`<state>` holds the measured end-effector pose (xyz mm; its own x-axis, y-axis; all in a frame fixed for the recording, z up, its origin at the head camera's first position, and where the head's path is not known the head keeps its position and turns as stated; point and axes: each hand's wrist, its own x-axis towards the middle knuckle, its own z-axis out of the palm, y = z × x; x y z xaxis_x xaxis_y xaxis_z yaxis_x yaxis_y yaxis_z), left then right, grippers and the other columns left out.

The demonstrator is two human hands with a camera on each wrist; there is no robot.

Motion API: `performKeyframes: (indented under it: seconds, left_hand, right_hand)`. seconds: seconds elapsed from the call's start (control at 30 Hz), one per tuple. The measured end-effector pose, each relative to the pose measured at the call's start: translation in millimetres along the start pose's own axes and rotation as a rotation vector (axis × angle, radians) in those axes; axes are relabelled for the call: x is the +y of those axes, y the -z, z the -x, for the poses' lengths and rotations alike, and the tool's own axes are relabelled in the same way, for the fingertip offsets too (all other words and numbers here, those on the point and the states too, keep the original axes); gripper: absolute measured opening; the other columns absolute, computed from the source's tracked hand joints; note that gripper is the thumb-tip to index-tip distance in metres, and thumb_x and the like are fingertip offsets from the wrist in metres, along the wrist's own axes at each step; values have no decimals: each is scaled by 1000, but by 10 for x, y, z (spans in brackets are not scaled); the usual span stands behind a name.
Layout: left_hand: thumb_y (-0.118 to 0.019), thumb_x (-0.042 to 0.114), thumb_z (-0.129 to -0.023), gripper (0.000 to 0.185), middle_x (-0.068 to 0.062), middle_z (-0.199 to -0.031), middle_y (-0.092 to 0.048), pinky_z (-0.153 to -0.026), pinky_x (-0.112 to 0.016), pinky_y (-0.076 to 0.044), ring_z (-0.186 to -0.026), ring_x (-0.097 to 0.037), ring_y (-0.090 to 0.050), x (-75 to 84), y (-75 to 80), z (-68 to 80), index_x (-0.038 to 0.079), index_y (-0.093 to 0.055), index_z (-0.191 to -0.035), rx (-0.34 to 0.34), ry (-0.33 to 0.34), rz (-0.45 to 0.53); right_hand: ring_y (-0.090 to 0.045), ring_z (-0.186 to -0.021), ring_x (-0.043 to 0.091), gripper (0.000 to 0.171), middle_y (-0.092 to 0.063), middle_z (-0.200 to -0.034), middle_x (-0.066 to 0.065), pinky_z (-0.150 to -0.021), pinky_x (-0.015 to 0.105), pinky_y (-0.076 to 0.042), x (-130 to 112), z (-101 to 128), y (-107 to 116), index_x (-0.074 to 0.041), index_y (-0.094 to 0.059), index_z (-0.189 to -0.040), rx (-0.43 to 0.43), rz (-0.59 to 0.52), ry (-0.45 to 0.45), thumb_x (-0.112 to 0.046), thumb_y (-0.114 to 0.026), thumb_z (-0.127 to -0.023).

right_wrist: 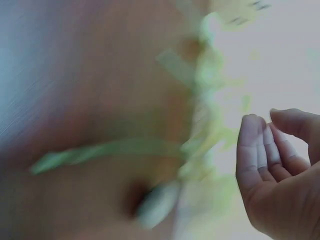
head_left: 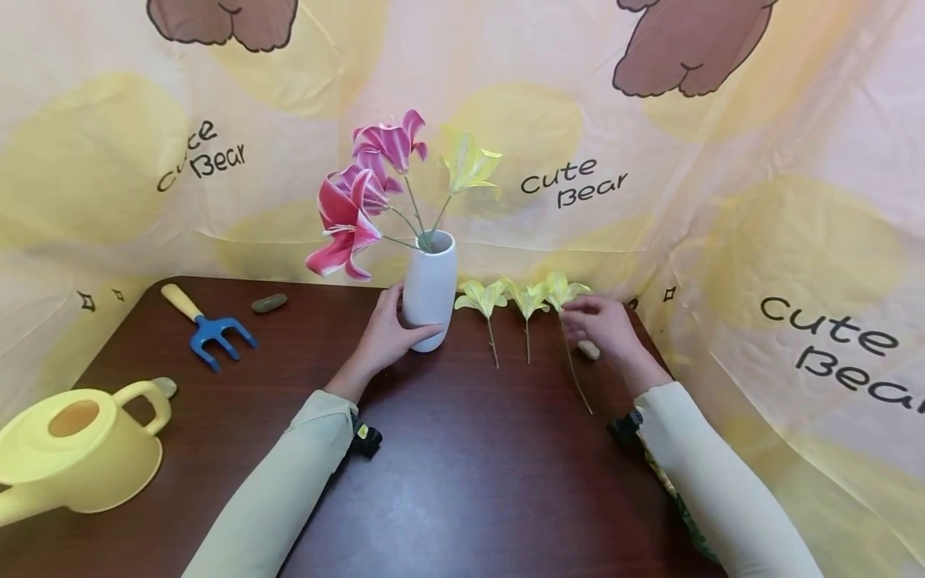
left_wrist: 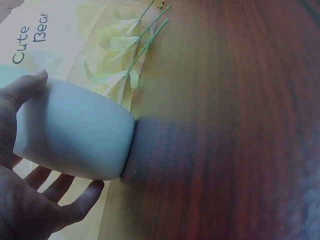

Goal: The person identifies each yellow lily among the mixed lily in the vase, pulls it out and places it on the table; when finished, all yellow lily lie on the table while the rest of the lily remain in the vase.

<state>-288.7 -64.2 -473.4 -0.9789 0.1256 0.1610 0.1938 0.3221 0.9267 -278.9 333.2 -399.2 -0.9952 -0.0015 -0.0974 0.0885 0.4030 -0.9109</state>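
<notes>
Long pale sleeves (head_left: 285,470) run down to small black wrist devices (head_left: 367,441).

Soft glare whitens the counter (head_left: 433,490) in the bright head view; the right wrist view blurs behind the hand (right_wrist: 277,182).

On my head feed I see a wrinkled, pale pinkish cloth backdrop (head_left: 477,48) with yellow patches (head_left: 94,156) across the top and down the right side. Brown cartoon bears (head_left: 224,20) are cut off at upper left and upper right, with black "Cute Bear" lettering (head_left: 574,183) lower down. A dark reddish-brown table (head_left: 520,449) catches soft glare (head_left: 412,514) at bottom centre.
</notes>
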Motion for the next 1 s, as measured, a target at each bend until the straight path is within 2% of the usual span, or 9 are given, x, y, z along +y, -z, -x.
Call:
performKeyframes:
  seconds: [0.17,0.23,0.4,0.53,0.63,0.73,0.9,1.0]
  left_hand:
    - [-98,39,-88,106,-14,-164,-48,-128,-64,-46,-152,-39,-50,-18,40,-7,17,-37,-171,-8,-21,28]
    - [-98,38,-88,104,-15,-163,-50,-127,-64,-47,-151,-40,-52,-25,52,-8,16,-38,-170,-17,-29,41]
    - [-98,35,-88,100,-15,-162,-54,-126,-65,-48,-152,-42,-55,-53,63,-10,17,-39,-167,-43,-19,77]
    - [-98,36,-88,98,-14,-162,-54,-127,-65,-46,-155,-43,-54,-69,61,-14,20,-40,-166,-54,-2,97]
    - [-98,36,-89,97,-13,-162,-55,-128,-65,-46,-156,-42,-53,-75,63,-17,20,-40,-165,-63,1,108]
    - [-98,34,-89,96,-14,-162,-55,-127,-64,-48,-155,-42,-54,-82,70,-19,20,-40,-165,-73,-2,116]
    - [-97,33,-90,97,-14,-162,-54,-124,-63,-51,-154,-42,-55,-79,87,-19,21,-39,-166,-77,-4,127]
    - [-97,34,-91,97,-13,-163,-53,-123,-63,-52,-154,-42,-54,-75,95,-20,21,-38,-167,-84,1,134]
  right_hand:
    - [-78,-100,11,32,-76,-115,-1,-92,24,-67,-668,-92,-360,-1,-70,-136,-25,-223,108,-17,-74,-109]
    - [-79,-101,13,22,-77,-113,0,-92,24,-67,-883,-127,-531,-4,-73,-128,-29,-342,143,-13,-75,-108]
    - [-80,-99,16,22,-80,-106,2,-97,30,-67,-1262,-208,-938,2,-72,-129,-40,-544,190,-6,-73,-108]
    - [-78,-107,20,29,-80,-106,0,-113,40,-62,-1414,-278,-1223,4,-68,-136,-46,-650,173,-6,-70,-109]
    - [-76,-110,21,36,-79,-106,0,-116,41,-60,-1474,-324,-1411,6,-65,-142,-29,-702,158,-8,-70,-110]
    - [-75,-107,18,38,-78,-104,-1,-108,35,-62,-1511,-357,-1568,6,-64,-144,-7,-732,154,-9,-71,-110]
    - [-73,-99,12,23,-77,-101,-3,-95,27,-58,-1567,-385,-1750,-4,-73,-129,13,-761,161,-9,-75,-106]
    - [-73,-97,11,31,-78,-102,-4,-91,25,-57,-1597,-400,-1813,2,-72,-134,25,-774,165,-9,-76,-105]
